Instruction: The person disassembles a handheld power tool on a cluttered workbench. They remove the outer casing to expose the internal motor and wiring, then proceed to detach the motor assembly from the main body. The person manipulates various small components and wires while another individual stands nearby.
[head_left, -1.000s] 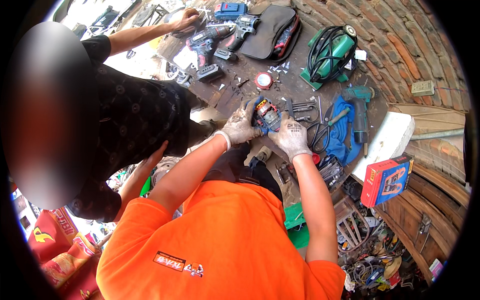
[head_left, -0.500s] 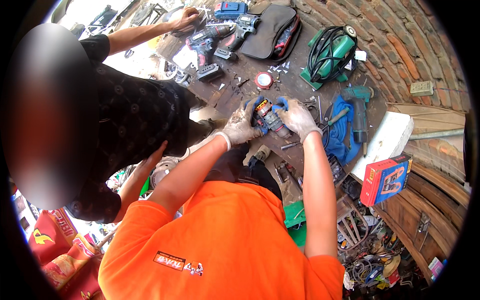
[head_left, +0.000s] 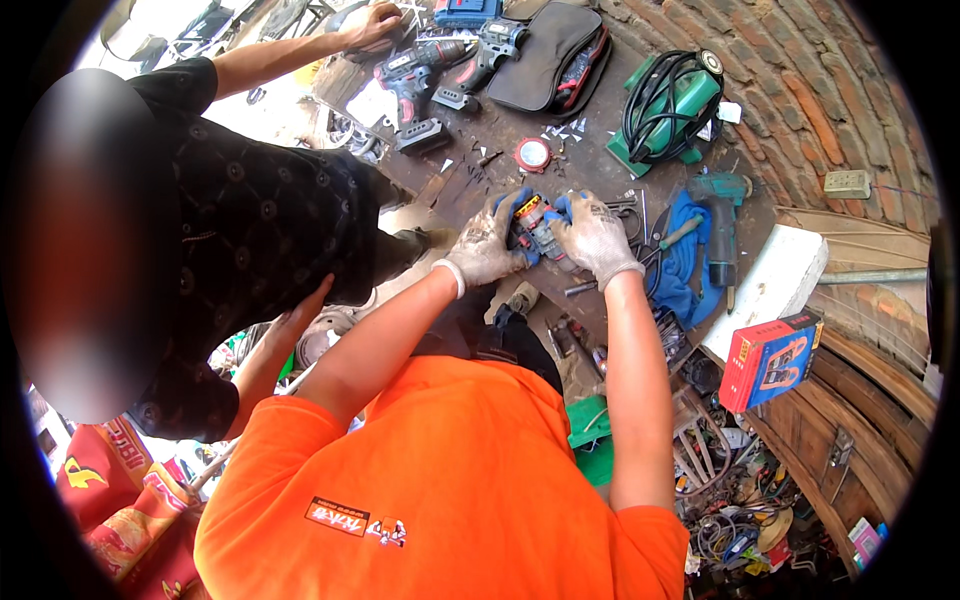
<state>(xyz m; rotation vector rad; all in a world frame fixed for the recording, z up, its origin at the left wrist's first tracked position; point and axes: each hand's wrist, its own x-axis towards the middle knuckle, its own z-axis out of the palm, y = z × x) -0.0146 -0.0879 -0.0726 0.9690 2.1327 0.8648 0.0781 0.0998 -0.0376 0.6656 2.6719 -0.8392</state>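
Note:
Both my hands wear whitish work gloves with blue fingers, soiled with dirt. Between them, over the near part of the workbench, is a drill gearbox, a grey metal cylinder with a yellow-marked ring at its far end. My left hand grips its left side, fingers bent around it. From the right, my right hand closes on its upper part and covers some of it. Fingertips on the far side are partly hidden. Just beyond lies a round red-and-white tin, with small dark screws or bits scattered nearby.
Two cordless drills and a black tool case lie farther back. A green corded machine stands far right. A teal drill, blue cloth and red-blue box are at right. Another person's hand rests far left.
My right hand has shifted slightly left and lies farther over the gearbox, covering more of it. My left hand keeps its hold. The whole view has moved a little.

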